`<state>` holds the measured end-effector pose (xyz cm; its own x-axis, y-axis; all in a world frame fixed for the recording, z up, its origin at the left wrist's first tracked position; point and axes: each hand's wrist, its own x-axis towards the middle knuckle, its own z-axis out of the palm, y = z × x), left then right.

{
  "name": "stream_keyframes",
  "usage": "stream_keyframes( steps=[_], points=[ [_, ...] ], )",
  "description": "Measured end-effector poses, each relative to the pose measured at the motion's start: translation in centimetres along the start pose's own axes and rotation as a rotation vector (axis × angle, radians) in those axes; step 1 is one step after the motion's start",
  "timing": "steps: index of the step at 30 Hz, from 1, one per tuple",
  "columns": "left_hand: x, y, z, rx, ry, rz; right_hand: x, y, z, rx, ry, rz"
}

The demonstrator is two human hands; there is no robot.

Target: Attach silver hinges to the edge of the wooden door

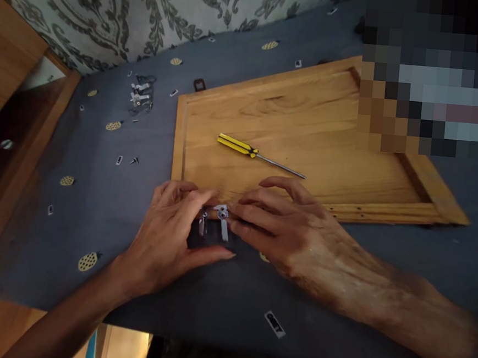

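A metal cabinet hinge (223,216) sits at the near edge of a framed wooden cabinet door (261,101), close to its left corner. My left hand (169,226) lies at that corner with its thumb stretched out and apart from the fingers; the index fingertip reaches the hinge's left side. From the right, my right hand (289,221) grips the hinge's plate with its fingertips, while its other fingers rest over the door frame. The right thumb is hidden. On the door panel lies a screwdriver (237,145) with a yellow and black handle, its tip pointing right.
More metal hinges (140,97) lie in a small pile on the dark blue patterned cloth (150,144), with small screws (134,161) nearer. A brown bracket-like piece (199,84) lies behind the door. Wooden furniture (58,109) borders the left, patterned wallpaper (169,13) the back. The upper right is pixelated.
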<state>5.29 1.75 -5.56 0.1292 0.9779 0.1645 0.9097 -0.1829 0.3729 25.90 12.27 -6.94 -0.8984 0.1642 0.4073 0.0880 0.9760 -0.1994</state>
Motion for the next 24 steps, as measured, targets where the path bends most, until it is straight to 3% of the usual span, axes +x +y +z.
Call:
stream_keyframes(
  steps=[6, 13, 24],
  points=[
    [0.0, -0.2, -1.1, 0.012, 0.127, -0.009, 0.0, 0.1, 0.0, -0.037, -0.006, -0.009],
    [0.1, -0.7, -2.2, 0.034, 0.325, -0.132, 0.1, 0.3, 0.3, -0.05, 0.016, -0.021],
    [0.0, -1.5, -2.2, 0.034, 0.358, -0.184, -0.1, -0.1, 0.7, -0.092, 0.075, -0.016]
  ],
)
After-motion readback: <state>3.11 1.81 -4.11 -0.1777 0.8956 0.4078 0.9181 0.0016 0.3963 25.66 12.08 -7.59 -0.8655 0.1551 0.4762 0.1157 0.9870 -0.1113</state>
